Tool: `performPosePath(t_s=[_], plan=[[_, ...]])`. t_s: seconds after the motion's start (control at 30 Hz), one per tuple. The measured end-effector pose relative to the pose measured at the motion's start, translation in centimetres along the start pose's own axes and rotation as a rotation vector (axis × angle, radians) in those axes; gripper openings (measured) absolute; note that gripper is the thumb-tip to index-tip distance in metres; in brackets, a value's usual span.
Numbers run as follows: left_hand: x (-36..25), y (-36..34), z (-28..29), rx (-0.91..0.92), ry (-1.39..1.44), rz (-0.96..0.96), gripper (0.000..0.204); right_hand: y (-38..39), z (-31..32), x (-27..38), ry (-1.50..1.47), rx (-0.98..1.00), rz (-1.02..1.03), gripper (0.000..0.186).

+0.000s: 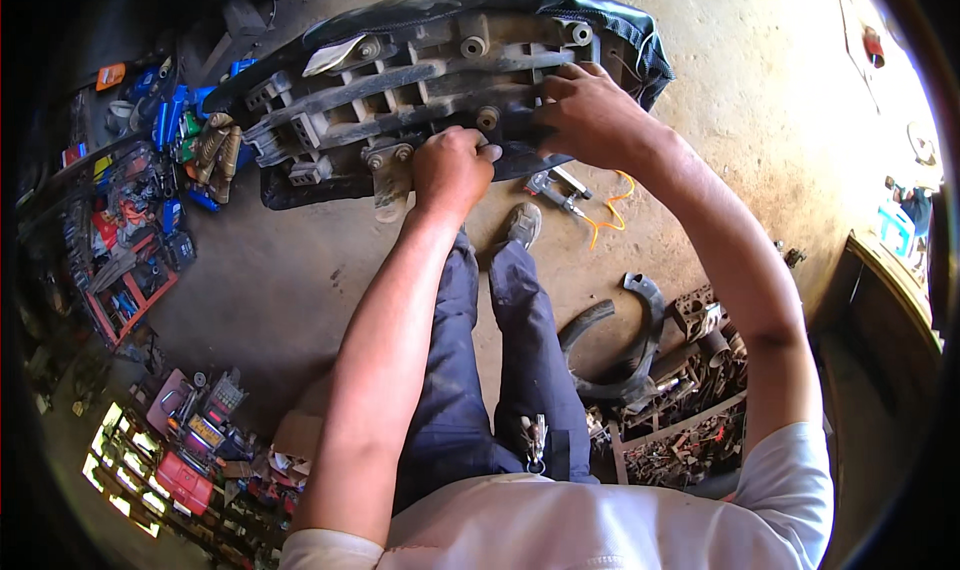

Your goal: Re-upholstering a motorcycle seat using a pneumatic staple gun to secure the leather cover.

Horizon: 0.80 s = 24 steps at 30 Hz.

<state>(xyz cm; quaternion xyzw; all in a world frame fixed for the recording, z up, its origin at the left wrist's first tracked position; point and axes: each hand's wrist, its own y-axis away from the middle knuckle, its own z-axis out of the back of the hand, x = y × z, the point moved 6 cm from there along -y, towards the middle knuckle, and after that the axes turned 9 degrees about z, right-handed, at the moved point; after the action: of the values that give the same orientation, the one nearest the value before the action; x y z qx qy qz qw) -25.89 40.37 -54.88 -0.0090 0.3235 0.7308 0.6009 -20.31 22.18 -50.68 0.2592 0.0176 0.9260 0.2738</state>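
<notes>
A motorcycle seat [440,80] is turned underside toward me, its dusty black plastic base with ribs, round rubber feet and a metal bracket [392,182] showing. Black covering [652,62] wraps the rim and bunches at the right end. My left hand [455,170] is closed at the seat's near edge, beside the bracket; the fingertips are hidden. Farther right, my right hand [600,115] lies over the base with bent fingers gripping it, partly hiding what is under the palm. A white flap [332,56] sticks out at the far left part of the base.
On the floor beyond my shoe lies an air stapler-like tool [558,185] with an orange coiled hose [612,210]. Black curved tubes [650,340] and a tray of loose hardware [685,435] stand at right. Tools and boxes crowd the left, including a red case [184,482]; brown gloves [218,155] lie near the seat.
</notes>
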Motion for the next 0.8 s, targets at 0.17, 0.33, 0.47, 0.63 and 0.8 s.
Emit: performPosePath(t_s=[0.17, 0.33, 0.47, 0.63, 0.8], plan=[[0.3, 0.5, 1.0, -0.100, 0.137, -0.054, 0.017, 0.7, -1.4, 0.3, -0.131, -0.020, -0.108, 0.030], [0.2, 1.0, 0.7, -0.060, 0.147, -0.053, 0.020, 0.5, -2.5, -0.5, -0.250, 0.079, -0.217, 0.027], [0.3, 0.8, 0.8, -0.054, 0.136, -0.055, 0.021, 1.1, -2.3, 0.7, -0.231, -0.141, -0.247, 0.023], [0.3, 0.5, 0.7, -0.089, 0.052, -0.074, 0.019, 0.5, -3.2, 2.2, -0.105, -0.266, -0.342, 0.023], [-0.3, 0.5, 0.0, -0.020, 0.003, -0.072, 0.019, 0.8, -4.0, 2.2, -0.098, -0.257, -0.482, 0.031]])
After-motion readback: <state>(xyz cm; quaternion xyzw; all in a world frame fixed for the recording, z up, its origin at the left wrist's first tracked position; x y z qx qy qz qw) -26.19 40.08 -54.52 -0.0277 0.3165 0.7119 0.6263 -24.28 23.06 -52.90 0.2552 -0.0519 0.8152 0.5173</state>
